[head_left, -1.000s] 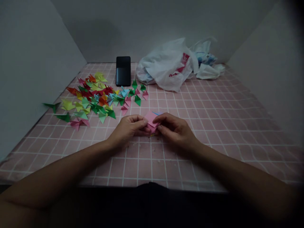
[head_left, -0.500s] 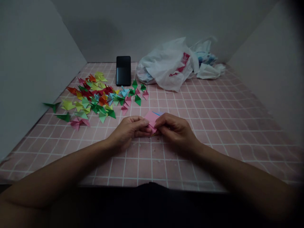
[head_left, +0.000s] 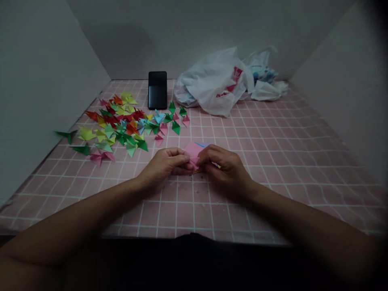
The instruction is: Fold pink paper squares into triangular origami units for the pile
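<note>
Between my hands is a small piece of pink folded paper [head_left: 192, 150], low over the table's near middle. My left hand [head_left: 166, 163] is closed on its left edge, thumb on top. The fingers of my right hand [head_left: 222, 163] are bent and pinch its right side, partly covering it. Blue and lilac paper [head_left: 201, 144] shows just behind the pink piece, and a bit of yellow peeks out by my right fingers. Whether these are loose sheets underneath is hidden by my hands.
Many folded paper cranes [head_left: 121, 121] in several colours lie spread at the left. A black phone [head_left: 157, 91] leans upright at the back. White plastic bags [head_left: 209, 81] lie to its right. Pink checked cloth [head_left: 291, 169] covers the table, with walls on three sides.
My right fingers have shifted very slightly on the pink paper, and a bit of yellow now shows beside them. My left hand stays in place.
</note>
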### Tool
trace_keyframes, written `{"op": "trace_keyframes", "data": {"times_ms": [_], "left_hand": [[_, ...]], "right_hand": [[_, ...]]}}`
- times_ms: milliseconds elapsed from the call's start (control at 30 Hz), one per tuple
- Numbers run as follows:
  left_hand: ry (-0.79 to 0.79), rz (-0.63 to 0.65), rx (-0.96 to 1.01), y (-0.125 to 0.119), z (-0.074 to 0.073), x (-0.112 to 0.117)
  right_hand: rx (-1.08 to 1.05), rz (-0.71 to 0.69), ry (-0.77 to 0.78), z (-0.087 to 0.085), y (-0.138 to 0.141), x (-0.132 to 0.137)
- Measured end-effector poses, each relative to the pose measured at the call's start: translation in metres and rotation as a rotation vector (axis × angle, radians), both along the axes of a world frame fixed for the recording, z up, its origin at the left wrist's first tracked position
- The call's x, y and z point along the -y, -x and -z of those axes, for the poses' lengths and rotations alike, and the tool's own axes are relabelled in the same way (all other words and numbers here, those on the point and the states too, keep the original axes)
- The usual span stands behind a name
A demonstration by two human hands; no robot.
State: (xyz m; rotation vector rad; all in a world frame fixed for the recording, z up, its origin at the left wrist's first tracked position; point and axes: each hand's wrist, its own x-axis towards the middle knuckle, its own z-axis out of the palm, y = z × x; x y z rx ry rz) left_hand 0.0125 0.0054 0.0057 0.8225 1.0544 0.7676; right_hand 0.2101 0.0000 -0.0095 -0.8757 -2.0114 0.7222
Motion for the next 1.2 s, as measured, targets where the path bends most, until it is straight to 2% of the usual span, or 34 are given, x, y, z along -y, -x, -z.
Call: {"op": "trace_keyframes", "data": {"times_ms": [200,433,567,800,1033,1200], "left_hand": [[-0.053,0.018,-0.019,0.0008,0.0018,0.0004],[-0.033,-0.007,-0.034,0.0013,0.0033,-0.0035],[-0.047,-0.010,-0.040,0.0013,0.0037,-0.0040],[-0.116,0.029,-0.108,0.0011,0.0043,-0.0041],[-0.216,0.013,-0.162,0.0018,0.0052,-0.0049],[-0.273,0.028,-0.202,0.0011,0.0034,-0.0011]], "right_hand": [[-0.032,-0.008,0.040,-0.0015,0.0002,0.0001],[-0.311,0.060,0.457,-0.0013,0.0040,0.0007],[-0.418,0.088,0.602,-0.0028,0.0053,-0.0014],[-0.342,0.136,0.665,-0.0086,0.0035,-0.0004],[-0.467,0.024,0.780,-0.0055,0.0031,-0.0010],[-0.400,0.003,0.833,-0.0043,0.0040,-0.0002]]}}
